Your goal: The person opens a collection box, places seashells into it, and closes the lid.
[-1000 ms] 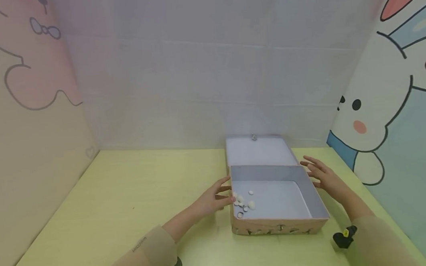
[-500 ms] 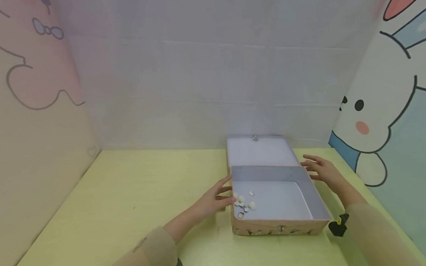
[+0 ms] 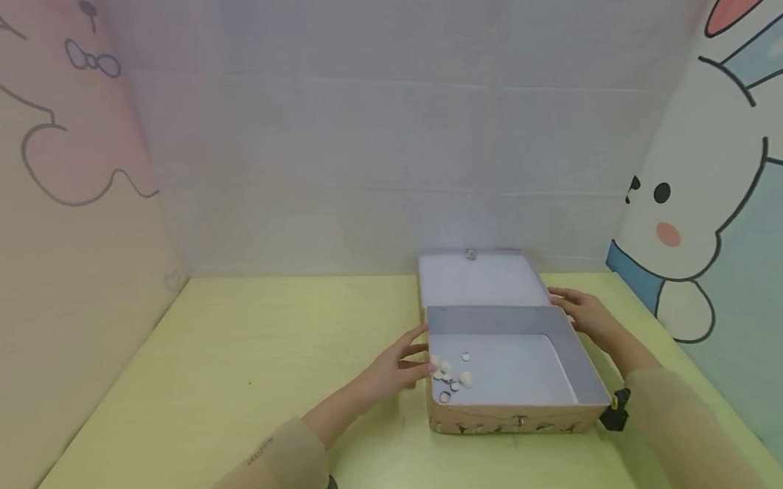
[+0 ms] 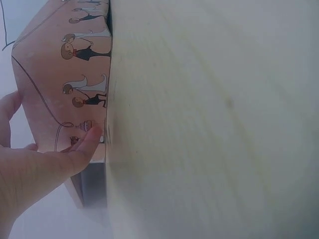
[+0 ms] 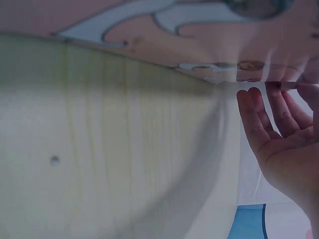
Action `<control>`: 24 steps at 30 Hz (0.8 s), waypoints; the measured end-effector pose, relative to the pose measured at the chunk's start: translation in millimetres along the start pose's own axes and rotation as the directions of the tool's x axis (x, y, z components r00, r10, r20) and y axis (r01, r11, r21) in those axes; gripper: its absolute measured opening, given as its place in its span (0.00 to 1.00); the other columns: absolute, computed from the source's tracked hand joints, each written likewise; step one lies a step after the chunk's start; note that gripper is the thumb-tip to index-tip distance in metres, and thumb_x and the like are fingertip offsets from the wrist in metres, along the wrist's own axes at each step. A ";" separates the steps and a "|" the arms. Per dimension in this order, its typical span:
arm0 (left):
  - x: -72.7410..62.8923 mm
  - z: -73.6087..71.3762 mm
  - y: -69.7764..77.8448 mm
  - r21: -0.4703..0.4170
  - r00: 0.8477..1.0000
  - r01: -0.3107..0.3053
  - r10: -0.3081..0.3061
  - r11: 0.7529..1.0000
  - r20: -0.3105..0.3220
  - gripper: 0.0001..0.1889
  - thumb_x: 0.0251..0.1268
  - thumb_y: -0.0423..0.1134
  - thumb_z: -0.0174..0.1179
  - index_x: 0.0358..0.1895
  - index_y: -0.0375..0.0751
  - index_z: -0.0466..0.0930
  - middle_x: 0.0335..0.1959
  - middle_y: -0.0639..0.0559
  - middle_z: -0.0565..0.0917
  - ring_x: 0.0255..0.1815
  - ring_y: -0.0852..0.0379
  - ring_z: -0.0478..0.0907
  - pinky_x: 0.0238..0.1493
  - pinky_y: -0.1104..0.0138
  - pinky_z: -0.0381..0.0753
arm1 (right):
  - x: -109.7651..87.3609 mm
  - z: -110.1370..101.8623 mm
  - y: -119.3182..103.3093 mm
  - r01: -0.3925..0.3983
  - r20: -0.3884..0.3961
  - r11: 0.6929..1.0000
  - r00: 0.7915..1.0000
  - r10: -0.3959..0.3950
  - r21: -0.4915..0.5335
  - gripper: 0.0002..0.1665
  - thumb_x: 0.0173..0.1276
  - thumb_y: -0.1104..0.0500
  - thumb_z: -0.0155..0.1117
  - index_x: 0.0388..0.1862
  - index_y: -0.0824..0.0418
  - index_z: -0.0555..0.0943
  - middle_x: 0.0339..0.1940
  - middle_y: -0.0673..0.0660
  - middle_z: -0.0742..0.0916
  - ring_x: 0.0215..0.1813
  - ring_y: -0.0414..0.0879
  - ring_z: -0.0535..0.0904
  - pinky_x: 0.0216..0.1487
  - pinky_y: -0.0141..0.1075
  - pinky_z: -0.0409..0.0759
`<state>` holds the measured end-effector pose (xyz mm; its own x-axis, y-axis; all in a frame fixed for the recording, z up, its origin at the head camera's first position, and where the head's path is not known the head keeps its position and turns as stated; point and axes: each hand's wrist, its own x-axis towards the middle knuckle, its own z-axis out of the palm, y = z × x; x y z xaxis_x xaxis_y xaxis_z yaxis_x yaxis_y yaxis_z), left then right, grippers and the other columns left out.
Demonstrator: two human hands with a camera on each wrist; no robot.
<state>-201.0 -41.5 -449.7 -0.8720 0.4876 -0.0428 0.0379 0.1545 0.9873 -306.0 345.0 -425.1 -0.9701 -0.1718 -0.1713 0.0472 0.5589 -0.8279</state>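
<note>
A shallow box (image 3: 520, 418) stands on the table, its lid (image 3: 482, 278) swung back behind it. Pale pink outside with printed cartoon couples, it is pale grey-white inside. Several small seashells (image 3: 446, 369) lie in its left front part. My left hand (image 3: 388, 374) rests with spread fingers against the box's left side, the thumb up at the rim. In the left wrist view a fingertip (image 4: 92, 134) lies on the printed wall. My right hand (image 3: 591, 319) is at the right back corner, fingers extended toward the hinge edge between box and lid.
The yellow table (image 3: 289, 316) reaches back to a white wall sheet (image 3: 334, 166). Side panels with cartoon animals stand at the left and right, the right panel (image 3: 687, 244) close beyond my right hand.
My right hand has come inward to the left, its fingertips now right at the box's back corner. The left hand, box and shells hold their places; the view has shifted slightly.
</note>
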 end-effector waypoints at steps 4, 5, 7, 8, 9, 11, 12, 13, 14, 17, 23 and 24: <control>1.1 0.6 -0.8 0.007 1.000 0.003 -0.003 1.000 -0.002 0.39 0.65 0.46 0.59 0.75 0.59 0.47 0.69 0.38 0.63 0.61 0.41 0.72 0.51 0.49 0.78 | -1.5 0.6 0.0 0.021 -0.006 0.999 1.000 -0.020 0.042 0.39 0.75 0.44 0.45 0.74 0.67 0.53 0.72 0.73 0.58 0.71 0.69 0.57 0.64 0.61 0.63; 1.2 0.7 -1.0 0.009 1.000 0.003 -0.003 1.000 -0.003 0.39 0.65 0.46 0.59 0.75 0.59 0.47 0.69 0.38 0.63 0.61 0.41 0.72 0.51 0.49 0.78 | -2.0 0.6 0.0 0.025 -0.005 0.998 1.000 -0.024 0.055 0.39 0.75 0.44 0.45 0.74 0.66 0.52 0.72 0.73 0.59 0.71 0.69 0.56 0.64 0.61 0.62; 1.4 0.8 -1.4 0.009 1.000 0.006 -0.006 1.000 -0.005 0.39 0.65 0.46 0.59 0.75 0.60 0.47 0.69 0.38 0.63 0.61 0.41 0.72 0.51 0.50 0.78 | -3.4 0.9 -0.6 0.031 -0.002 0.997 1.000 -0.031 0.077 0.38 0.75 0.46 0.45 0.75 0.65 0.51 0.72 0.73 0.58 0.71 0.69 0.56 0.64 0.61 0.62; 1.4 0.9 -1.5 0.011 1.000 0.006 -0.006 1.000 -0.006 0.39 0.64 0.47 0.60 0.75 0.60 0.48 0.69 0.38 0.63 0.61 0.41 0.72 0.51 0.50 0.78 | -4.0 0.9 -0.8 0.034 -0.002 0.996 0.999 -0.034 0.086 0.38 0.75 0.46 0.46 0.75 0.64 0.50 0.72 0.73 0.59 0.71 0.69 0.56 0.65 0.61 0.62; 1.2 0.9 -1.7 0.013 1.000 0.003 -0.003 1.000 -0.006 0.39 0.64 0.46 0.60 0.75 0.60 0.48 0.69 0.37 0.63 0.61 0.41 0.72 0.50 0.50 0.79 | -4.5 0.8 -0.9 0.040 -0.001 0.995 0.999 -0.040 0.093 0.38 0.75 0.47 0.46 0.75 0.64 0.50 0.72 0.73 0.58 0.71 0.69 0.55 0.65 0.61 0.61; 1.3 1.1 -2.2 0.013 1.000 -0.003 0.003 1.000 -0.004 0.39 0.65 0.46 0.60 0.75 0.59 0.48 0.69 0.36 0.63 0.61 0.41 0.72 0.50 0.51 0.79 | -5.4 0.5 -0.8 0.056 0.002 0.993 0.998 -0.056 0.105 0.38 0.76 0.48 0.46 0.75 0.63 0.49 0.71 0.74 0.59 0.71 0.69 0.56 0.65 0.61 0.61; 1.4 0.9 -2.3 0.013 1.000 -0.005 0.005 1.000 -0.004 0.39 0.65 0.46 0.60 0.75 0.59 0.47 0.69 0.36 0.63 0.61 0.40 0.72 0.49 0.51 0.79 | -5.3 0.4 -0.8 0.066 0.005 0.991 0.998 -0.067 0.113 0.37 0.76 0.49 0.46 0.76 0.62 0.48 0.71 0.75 0.60 0.70 0.69 0.56 0.65 0.61 0.61; 1.7 0.7 -2.6 0.012 1.000 -0.006 0.006 1.000 -0.002 0.39 0.65 0.46 0.60 0.75 0.58 0.47 0.69 0.36 0.63 0.61 0.40 0.72 0.49 0.51 0.79 | -5.1 0.2 -0.6 0.078 0.008 0.990 0.997 -0.079 0.118 0.37 0.76 0.50 0.46 0.76 0.62 0.47 0.70 0.76 0.60 0.70 0.69 0.56 0.65 0.62 0.61; 1.7 0.6 -2.7 0.011 1.000 -0.009 0.009 1.000 0.000 0.39 0.65 0.46 0.60 0.75 0.58 0.47 0.69 0.35 0.63 0.61 0.40 0.72 0.49 0.51 0.79 | -4.8 -0.2 -0.2 0.088 0.011 0.988 0.996 -0.090 0.124 0.37 0.76 0.51 0.46 0.76 0.61 0.46 0.70 0.77 0.61 0.70 0.69 0.56 0.65 0.62 0.61; 2.0 0.4 -2.8 0.011 1.000 -0.007 0.007 1.000 0.001 0.39 0.65 0.46 0.60 0.75 0.58 0.47 0.69 0.36 0.63 0.62 0.40 0.71 0.49 0.51 0.79 | -3.7 -1.4 0.7 0.110 0.020 0.985 0.993 -0.113 0.130 0.38 0.76 0.52 0.46 0.76 0.59 0.44 0.69 0.78 0.61 0.69 0.69 0.57 0.64 0.63 0.61; 1.3 1.0 -0.5 0.016 1.000 0.003 -0.003 1.000 -0.003 0.39 0.65 0.46 0.60 0.75 0.60 0.47 0.70 0.37 0.63 0.62 0.41 0.71 0.50 0.51 0.78 | -0.7 -2.8 2.3 0.137 0.022 0.986 0.990 -0.139 0.094 0.37 0.76 0.52 0.46 0.76 0.59 0.45 0.68 0.77 0.63 0.65 0.59 0.66 0.64 0.60 0.64; 1.2 1.0 -0.3 0.017 1.000 0.006 -0.006 1.000 -0.005 0.39 0.64 0.47 0.60 0.75 0.60 0.47 0.70 0.38 0.63 0.62 0.42 0.72 0.50 0.51 0.78 | -0.2 -2.9 2.4 0.141 0.020 0.986 0.989 -0.143 0.087 0.37 0.76 0.51 0.46 0.76 0.59 0.45 0.68 0.76 0.63 0.63 0.56 0.68 0.63 0.60 0.65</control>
<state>-201.5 -40.0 -450.2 -0.8747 0.4822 -0.0481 0.0408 0.1722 0.9842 -306.3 348.7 -425.4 -0.9620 -0.2662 -0.0615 -0.0696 0.4564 -0.8870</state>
